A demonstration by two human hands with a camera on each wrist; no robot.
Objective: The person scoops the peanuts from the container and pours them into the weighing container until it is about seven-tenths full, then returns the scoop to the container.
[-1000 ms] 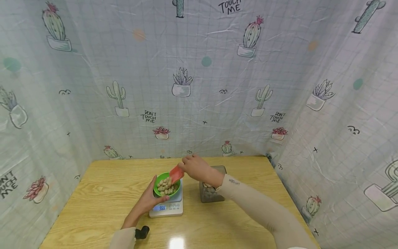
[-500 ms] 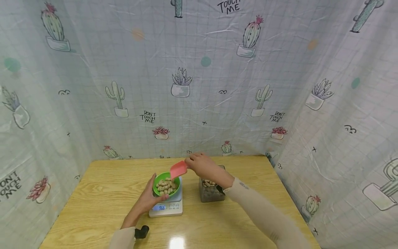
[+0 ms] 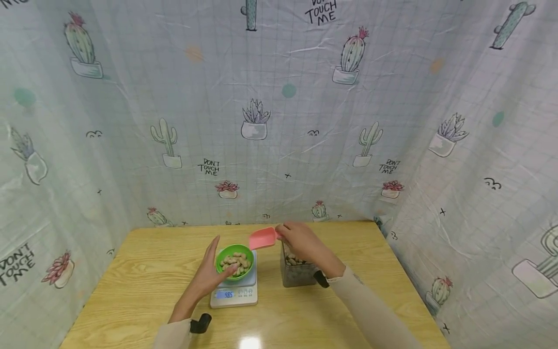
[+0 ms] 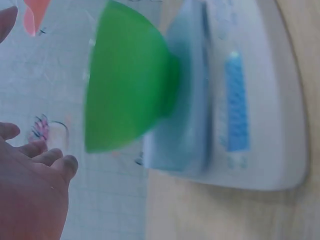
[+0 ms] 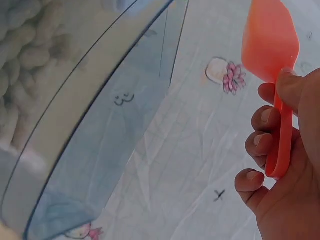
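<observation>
A green bowl (image 3: 225, 253) with unshelled peanuts (image 3: 237, 261) sits on a kitchen scale (image 3: 249, 297), whose lit display seems to read 98.5. My left hand (image 3: 206, 277) is spread around the bowl's left side. In the left wrist view, that hand (image 4: 35, 190) stands apart from the green bowl (image 4: 127, 82), fingers loose and holding nothing. My right hand (image 3: 302, 242) grips a pink-red scoop (image 3: 262, 238) by its handle, right of the bowl. The right wrist view shows the fingers (image 5: 262, 119) curled round the handle; the scoop (image 5: 270, 40) looks empty.
A clear grey container (image 3: 298, 278) of peanuts stands right of the scale, partly beneath my right hand. The wooden table (image 3: 161, 261) ends at a cactus-print curtain (image 3: 279, 160). Black wrist straps show on both wrists.
The right hand has drawn the scoop from over the bowl rightward toward the container. The left hand's fingers have spread off the bowl. The display has gone from about 96.6 to 98.5.
</observation>
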